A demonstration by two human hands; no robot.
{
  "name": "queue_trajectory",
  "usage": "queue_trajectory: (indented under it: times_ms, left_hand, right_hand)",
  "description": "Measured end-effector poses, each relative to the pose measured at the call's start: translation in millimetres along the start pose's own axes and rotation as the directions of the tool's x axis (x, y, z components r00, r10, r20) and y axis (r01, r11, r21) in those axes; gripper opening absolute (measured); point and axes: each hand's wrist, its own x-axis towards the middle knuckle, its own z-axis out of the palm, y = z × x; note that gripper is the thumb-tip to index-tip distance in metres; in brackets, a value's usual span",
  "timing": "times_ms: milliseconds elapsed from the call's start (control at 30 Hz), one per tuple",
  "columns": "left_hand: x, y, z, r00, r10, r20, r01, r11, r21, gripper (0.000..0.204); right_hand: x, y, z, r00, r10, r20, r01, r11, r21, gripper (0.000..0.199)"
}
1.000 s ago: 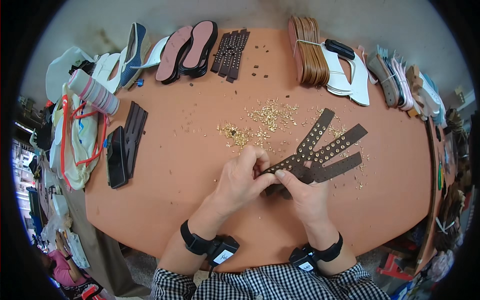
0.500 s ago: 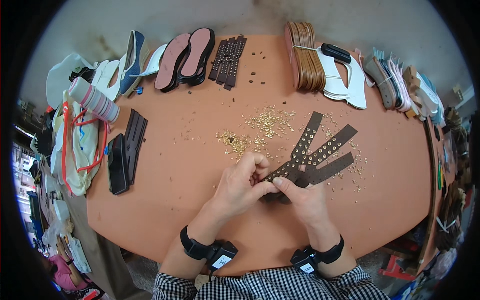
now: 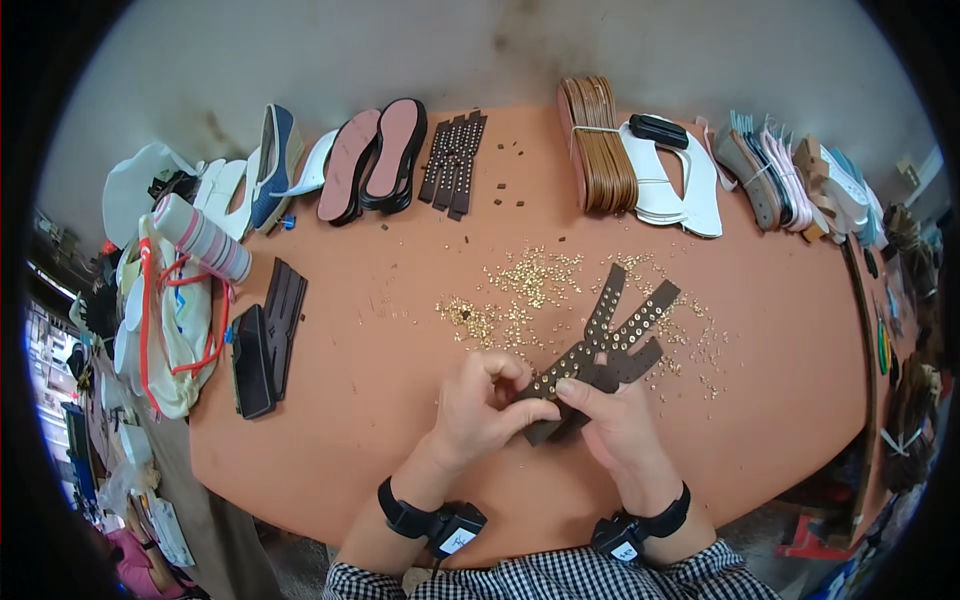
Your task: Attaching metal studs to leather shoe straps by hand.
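A dark brown strappy shoe upper [image 3: 572, 362] with crossed bands is held just above the table. Gold studs run along two of its bands. My right hand [image 3: 622, 420] grips it near the crossing, thumb on top and fingers beneath. At the lower left end, my left hand [image 3: 478, 405] has its fingers curled and its thumb against the upper; whether a stud sits in that pinch is hidden. Loose gold studs [image 3: 535, 278] lie scattered beyond and to the right of the upper. One unstudded band, on the right, curls upward at its tip.
Studded brown uppers [image 3: 455, 165], pink-topped soles [image 3: 393, 150] and a blue shoe [image 3: 272, 170] line the table's far side. Tan strips [image 3: 600, 150] are tied in a bundle. At left stand a striped cup [image 3: 205, 238], a black tray [image 3: 253, 365] and dark straps [image 3: 285, 320].
The whole view has shifted, so the table sits lower. The upper's far bands have swung left, and its right band has bent up. Both hands keep hold of the upper.
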Motion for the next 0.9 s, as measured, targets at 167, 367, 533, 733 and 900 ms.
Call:
queue_trajectory:
  times_ms: [167, 367, 533, 733, 900]
  left_hand:
    - [-1.7, -4.2, 3.1, 0.997, 0.064, -0.045, -0.066, 0.997, -0.036, 0.048]
    - [-3.6, 0.5, -0.8, 0.999, 0.032, -0.018, -0.033, 0.997, -0.068, 0.048]
    - [0.2, 0.0, -3.9, 0.999, -0.006, 0.04, 0.009, 0.997, -0.075, 0.045]
    - [5.4, 2.0, -10.8, 0.987, -0.059, 0.148, 0.086, 0.979, -0.186, 0.033]
    - [1.8, -0.2, -14.2, 0.953, -0.199, 0.229, 0.255, 0.934, -0.249, 0.03]
  right_hand:
    - [-2.0, -2.3, 2.1, 1.0, 0.015, -0.002, -0.015, 1.0, 0.027, 0.016]
    - [-0.8, 1.6, -0.2, 0.999, 0.017, 0.034, -0.019, 0.999, 0.039, 0.016]
    - [-1.3, 4.1, -4.9, 0.997, 0.049, 0.06, -0.053, 0.996, 0.069, 0.016]
    - [-1.4, 1.8, -0.4, 0.997, 0.03, 0.071, -0.032, 0.999, 0.037, 0.012]
    - [-4.3, -0.6, 0.4, 0.994, -0.053, 0.091, 0.07, 0.979, -0.194, 0.011]
